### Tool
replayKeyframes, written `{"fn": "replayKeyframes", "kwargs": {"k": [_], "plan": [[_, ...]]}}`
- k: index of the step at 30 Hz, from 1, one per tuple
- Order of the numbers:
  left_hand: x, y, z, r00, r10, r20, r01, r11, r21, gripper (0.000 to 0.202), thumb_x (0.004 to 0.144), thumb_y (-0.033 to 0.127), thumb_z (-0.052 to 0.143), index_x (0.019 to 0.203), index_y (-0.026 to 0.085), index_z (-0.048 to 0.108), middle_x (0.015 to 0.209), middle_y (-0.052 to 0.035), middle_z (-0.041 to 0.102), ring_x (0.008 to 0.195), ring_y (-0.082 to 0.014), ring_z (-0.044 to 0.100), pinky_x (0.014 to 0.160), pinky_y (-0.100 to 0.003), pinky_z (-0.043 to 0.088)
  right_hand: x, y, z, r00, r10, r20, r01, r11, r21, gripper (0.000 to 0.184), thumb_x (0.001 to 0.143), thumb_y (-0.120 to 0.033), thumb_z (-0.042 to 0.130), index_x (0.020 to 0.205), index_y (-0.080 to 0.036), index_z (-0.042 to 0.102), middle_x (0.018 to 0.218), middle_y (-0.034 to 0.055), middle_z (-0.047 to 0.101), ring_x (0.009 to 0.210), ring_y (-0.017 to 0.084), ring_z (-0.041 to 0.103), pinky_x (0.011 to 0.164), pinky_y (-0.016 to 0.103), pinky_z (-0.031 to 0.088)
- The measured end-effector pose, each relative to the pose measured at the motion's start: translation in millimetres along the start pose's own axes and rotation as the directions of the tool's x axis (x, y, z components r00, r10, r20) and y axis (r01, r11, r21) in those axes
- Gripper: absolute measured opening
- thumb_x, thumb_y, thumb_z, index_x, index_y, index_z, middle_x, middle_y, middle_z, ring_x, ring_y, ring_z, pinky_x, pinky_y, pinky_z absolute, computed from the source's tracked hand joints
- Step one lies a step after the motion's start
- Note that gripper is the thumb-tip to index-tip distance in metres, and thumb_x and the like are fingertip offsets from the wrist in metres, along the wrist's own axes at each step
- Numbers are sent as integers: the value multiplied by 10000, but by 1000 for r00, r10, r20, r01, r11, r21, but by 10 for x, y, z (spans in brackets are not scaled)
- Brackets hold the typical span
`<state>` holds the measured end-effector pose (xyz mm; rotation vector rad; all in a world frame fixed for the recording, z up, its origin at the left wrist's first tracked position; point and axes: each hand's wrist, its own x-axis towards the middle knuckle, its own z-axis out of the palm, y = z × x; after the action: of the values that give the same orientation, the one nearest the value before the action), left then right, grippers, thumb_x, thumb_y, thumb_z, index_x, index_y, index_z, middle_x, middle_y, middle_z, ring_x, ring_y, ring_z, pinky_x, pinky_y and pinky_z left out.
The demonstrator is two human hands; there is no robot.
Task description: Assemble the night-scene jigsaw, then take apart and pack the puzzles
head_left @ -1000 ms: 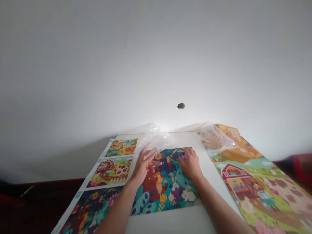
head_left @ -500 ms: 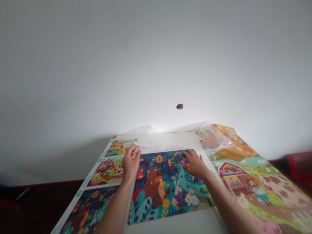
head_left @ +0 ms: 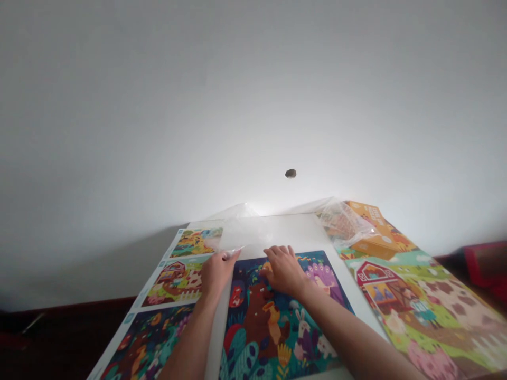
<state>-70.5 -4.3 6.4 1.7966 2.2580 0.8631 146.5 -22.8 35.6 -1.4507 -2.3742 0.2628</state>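
Flat on a white table (head_left: 293, 232), straight ahead: a forest picture (head_left: 257, 311) of bear, rabbits and peacock, crossed and partly masked at lower right by the right forearm (head_left: 348, 332). To its left, half covered by the left forearm (head_left: 198, 327), a sheet of three pictures (head_left: 174, 282) — same forest scene nearest, then barn and cow, then more animals — each tagged with a small blue label (head_left: 129, 318), too small to read. To its right, a farm poster (head_left: 420, 311) with red barn, spotted cow and pink pigs.

Over the forest picture's upper edge, the right hand (head_left: 283, 269), unclenched, fingers apart. Just beside the upper left corner, the left hand (head_left: 216, 272), pinching a clear plastic bag (head_left: 243, 227). Farther back on the right, an orange box (head_left: 376, 245) bearing white lettering, too blurred to make out, with a second plastic bag (head_left: 343, 221) crumpled against it. Behind it all, a pale wall (head_left: 237, 105), pierced by a dark hole (head_left: 290, 173).
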Motion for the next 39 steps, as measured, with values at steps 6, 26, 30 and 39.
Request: {"fn": "replayKeyframes", "kwargs": {"k": [6,26,30,39], "plan": [[15,-47,22,986,157,57,-134,946,-296,278,776,469,634,814,212,733,869,-110,735,863,-280,656,785,-320,440,159,-70,365,995,-64,-71,66,998,21,462,832,-488,610,1200,-210,575,1116,118,551,1067,298,453,1011,520,270],[8,29,65,969,184,163,-58,815,-577,198,735,287,657,911,203,690,897,-55,719,850,-228,658,806,-311,477,229,100,394,987,-70,-144,136,846,515,236,855,-128,537,1043,-236,631,1013,29,656,985,188,588,914,326,410],[-32,130,25,953,205,222,-6,748,-664,200,767,370,657,820,188,723,817,-49,726,782,-220,659,734,-282,492,228,99,388,982,-16,-189,133,768,627,197,829,-125,548,980,-214,637,943,26,656,895,175,608,829,291,468],[-35,126,51,929,249,275,28,692,-722,170,718,285,699,855,191,732,833,-52,735,786,-220,674,737,-287,514,180,94,325,953,-42,-301,232,740,631,447,738,-9,424,1095,-203,611,980,50,575,926,172,570,842,292,480]]}}
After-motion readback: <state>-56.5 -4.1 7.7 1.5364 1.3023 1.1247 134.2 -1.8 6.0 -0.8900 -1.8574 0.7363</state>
